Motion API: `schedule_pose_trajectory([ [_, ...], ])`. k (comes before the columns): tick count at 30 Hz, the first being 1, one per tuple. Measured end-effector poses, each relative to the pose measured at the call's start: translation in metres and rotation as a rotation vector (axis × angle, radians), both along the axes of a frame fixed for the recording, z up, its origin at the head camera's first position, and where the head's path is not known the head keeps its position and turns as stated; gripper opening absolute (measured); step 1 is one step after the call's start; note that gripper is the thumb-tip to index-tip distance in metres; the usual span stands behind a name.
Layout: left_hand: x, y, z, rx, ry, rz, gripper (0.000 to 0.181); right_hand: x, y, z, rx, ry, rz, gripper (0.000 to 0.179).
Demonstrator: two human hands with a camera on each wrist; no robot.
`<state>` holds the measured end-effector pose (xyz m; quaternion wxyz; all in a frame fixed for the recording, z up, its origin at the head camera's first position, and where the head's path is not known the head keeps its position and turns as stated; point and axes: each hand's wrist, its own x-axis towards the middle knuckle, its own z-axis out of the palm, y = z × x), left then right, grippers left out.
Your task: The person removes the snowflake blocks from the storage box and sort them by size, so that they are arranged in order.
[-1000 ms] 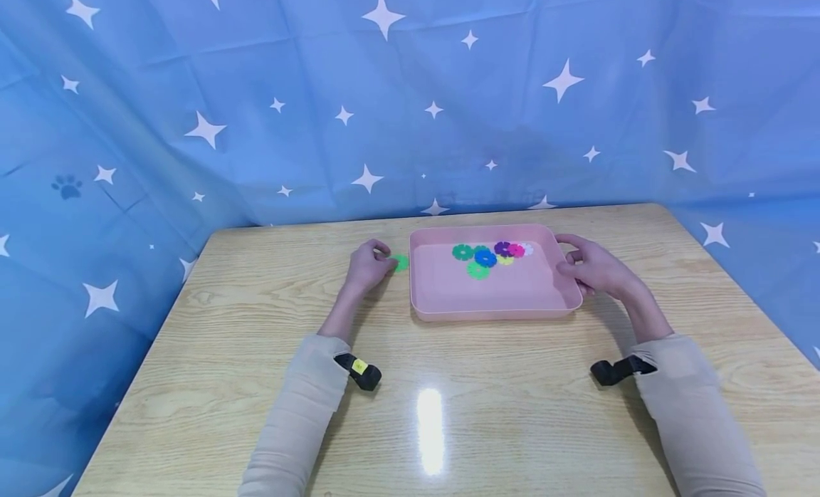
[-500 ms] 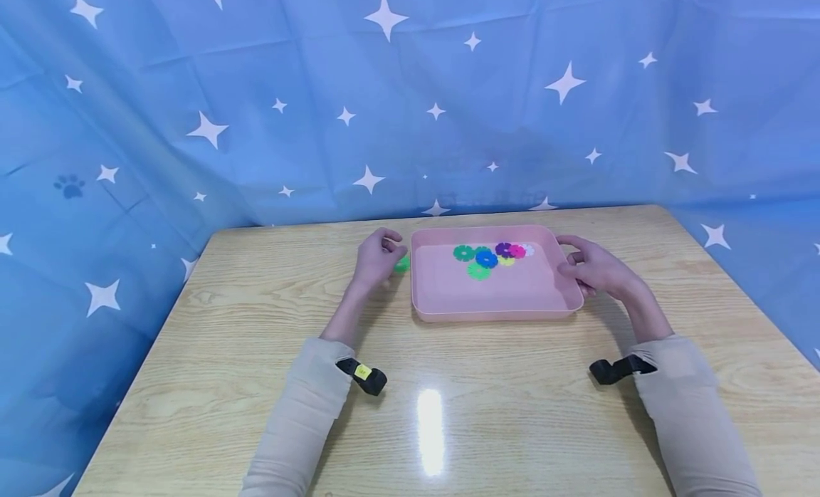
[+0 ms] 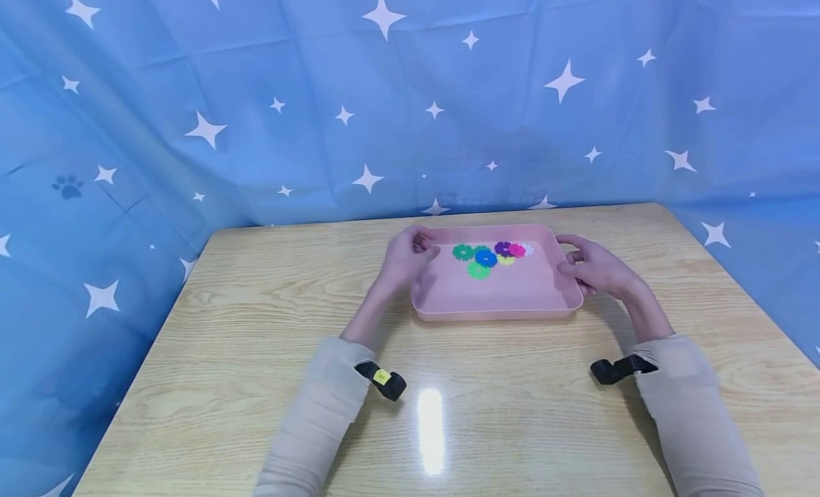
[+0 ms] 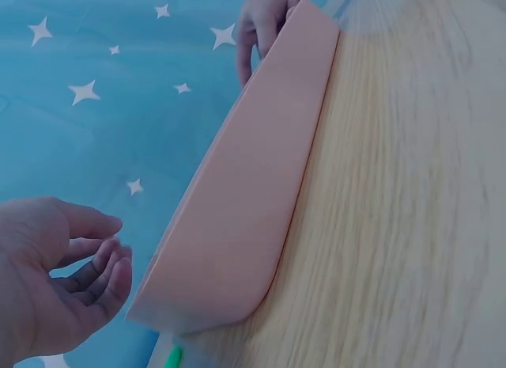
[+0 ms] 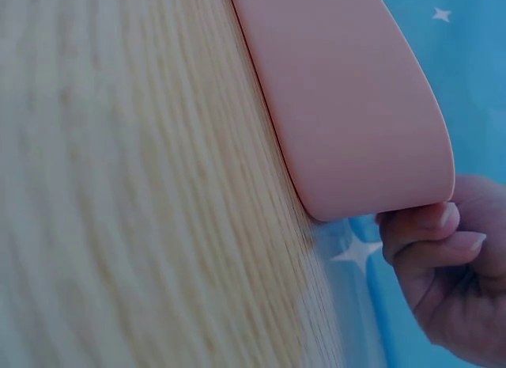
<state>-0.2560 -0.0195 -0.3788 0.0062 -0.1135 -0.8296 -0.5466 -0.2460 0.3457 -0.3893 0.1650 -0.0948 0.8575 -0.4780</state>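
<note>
A pink tray (image 3: 487, 295) stands near the back of the table. Inside lie several flower-shaped plastic discs: a blue one (image 3: 486, 258), a light green one (image 3: 477, 270), a purple one (image 3: 502, 249), a pink one (image 3: 517, 250) and others. My left hand (image 3: 403, 258) is over the tray's left rim, fingers loosely bent; the left wrist view shows nothing between them. A green disc (image 4: 174, 357) peeks out by the tray's left end there; the hand covers that spot in the head view. At the right end, my right hand (image 3: 598, 270) grips the rim, thumb inside.
The wooden table (image 3: 256, 305) runs to a blue curtain (image 3: 307, 148) with white stars just behind the tray. A black wrist camera (image 3: 384, 380) sits on the left sleeve, another camera (image 3: 618, 370) on the right.
My left hand has lifted off the green disc left of the tray and moved right, over the tray's left rim. The right hand and tray have stayed put.
</note>
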Motion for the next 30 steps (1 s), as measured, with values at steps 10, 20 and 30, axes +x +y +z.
schedule_pose_trajectory([
  [10,-0.001,0.027,-0.011,-0.005,0.040,-0.179,0.023,-0.002,0.001,-0.003,0.010,0.009,-0.005,0.068],
  [20,-0.004,0.048,-0.021,-0.099,-0.070,-0.075,0.031,-0.002,0.003,-0.005,-0.003,0.003,-0.011,0.067],
  [30,-0.013,0.054,-0.034,-0.221,-0.099,-0.005,0.034,-0.002,0.002,-0.004,0.011,0.003,-0.021,0.067],
])
